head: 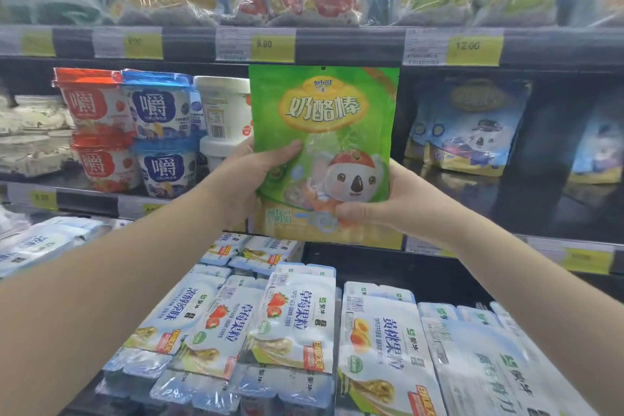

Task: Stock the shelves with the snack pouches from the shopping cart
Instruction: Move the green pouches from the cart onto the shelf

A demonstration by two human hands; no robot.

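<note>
1. The left hand (251, 176) gripped the green snack pouch (324, 111) by its left edge.
2. The right hand (388, 209) pinched its lower right corner.
3. The pouch stood upright before the middle shelf (540, 203), between yogurt cups (135, 128) and blue pouches (469, 125).

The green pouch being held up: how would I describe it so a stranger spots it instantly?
Look at the middle shelf, between the stacked yogurt cups and the blue pouches. There the left hand and right hand hold the green pouch upright. Its bright green front and red-capped koala set it apart from its blue neighbours.
</note>
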